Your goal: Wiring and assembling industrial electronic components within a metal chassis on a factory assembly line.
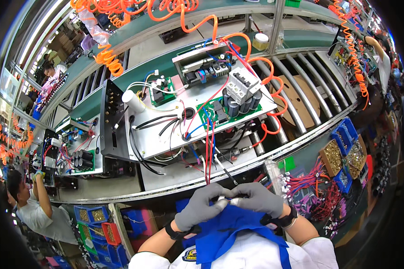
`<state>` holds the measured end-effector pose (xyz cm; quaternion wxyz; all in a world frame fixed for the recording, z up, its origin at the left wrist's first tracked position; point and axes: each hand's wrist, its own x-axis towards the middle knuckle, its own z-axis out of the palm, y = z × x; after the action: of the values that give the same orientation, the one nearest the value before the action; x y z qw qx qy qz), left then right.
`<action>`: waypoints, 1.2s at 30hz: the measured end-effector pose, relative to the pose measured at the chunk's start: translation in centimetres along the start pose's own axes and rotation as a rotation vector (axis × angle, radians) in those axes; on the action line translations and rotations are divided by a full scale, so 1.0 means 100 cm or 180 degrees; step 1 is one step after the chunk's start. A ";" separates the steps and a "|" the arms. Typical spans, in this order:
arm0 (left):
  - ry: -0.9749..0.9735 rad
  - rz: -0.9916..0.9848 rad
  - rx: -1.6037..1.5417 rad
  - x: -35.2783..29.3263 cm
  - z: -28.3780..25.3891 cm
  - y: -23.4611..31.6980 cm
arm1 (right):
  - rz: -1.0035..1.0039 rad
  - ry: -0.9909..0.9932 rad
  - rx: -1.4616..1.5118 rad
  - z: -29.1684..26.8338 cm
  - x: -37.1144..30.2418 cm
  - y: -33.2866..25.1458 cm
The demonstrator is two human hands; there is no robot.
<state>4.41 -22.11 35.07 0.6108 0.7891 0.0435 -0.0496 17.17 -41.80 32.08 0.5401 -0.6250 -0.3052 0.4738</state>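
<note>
My left hand [201,208] and my right hand [261,200], both in grey gloves with pale fingertips, meet in front of my blue apron [229,228]. Their fingers are closed in a pinch, tip to tip. Two red wires [210,157] run straight down from a metal chassis [159,139] to my left hand, where their ends vanish behind the glove. Whatever lies between the fingertips is too small to make out. The chassis carries a green circuit board [231,117] with black capacitors, a grey breaker block [243,84] and a white cylinder [133,101].
Coiled orange air hoses [280,96] hang over the roller conveyor [300,89]. Wire bundles [312,190] and blue bins of screws [344,135] lie on the right. On the left stand a second open unit [78,152], more small-parts bins [97,228] and a co-worker [40,210].
</note>
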 end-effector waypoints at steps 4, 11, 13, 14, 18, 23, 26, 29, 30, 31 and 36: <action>0.0066 0.0259 0.0346 0.005 0.002 0.003 | 0.0006 -0.0100 -0.0167 -0.001 0.005 0.009; -0.0402 -0.0098 0.1177 0.001 -0.001 0.003 | -0.1214 0.0229 -0.1806 0.004 0.010 0.015; -0.0032 -0.0847 0.0497 0.001 -0.008 -0.001 | -0.1375 0.0445 -0.1988 0.005 0.011 0.015; 0.0891 -0.0622 0.0643 0.006 -0.009 -0.005 | -0.1288 0.0545 -0.1843 0.006 0.014 0.014; 0.2031 -0.0317 0.0014 0.036 -0.028 -0.031 | -0.1613 0.0775 -0.1211 0.017 0.043 0.010; 0.1626 -0.0100 -0.0433 0.052 -0.032 -0.054 | -0.1557 0.0674 -0.0012 0.025 0.096 0.021; 0.1903 -0.0218 0.0397 0.050 -0.033 -0.057 | -0.0708 0.0288 0.0364 0.018 0.095 0.030; 0.1781 -0.0175 0.0767 0.049 -0.031 -0.054 | -0.0575 0.0232 0.0851 0.015 0.084 0.035; 0.1639 0.0022 0.1007 0.050 -0.030 -0.051 | -0.1286 0.0385 0.0530 0.015 0.085 0.035; 0.1453 0.0106 0.1199 0.052 -0.028 -0.046 | -0.1037 0.0344 0.0815 0.015 0.083 0.036; 0.1936 0.0933 0.3441 0.064 -0.019 -0.007 | -0.0570 0.0233 0.0668 0.005 0.077 0.044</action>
<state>10.73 -20.05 34.02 0.0871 0.9624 0.0754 0.2459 18.96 -35.78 25.80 0.6534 -0.5522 -0.2886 0.4298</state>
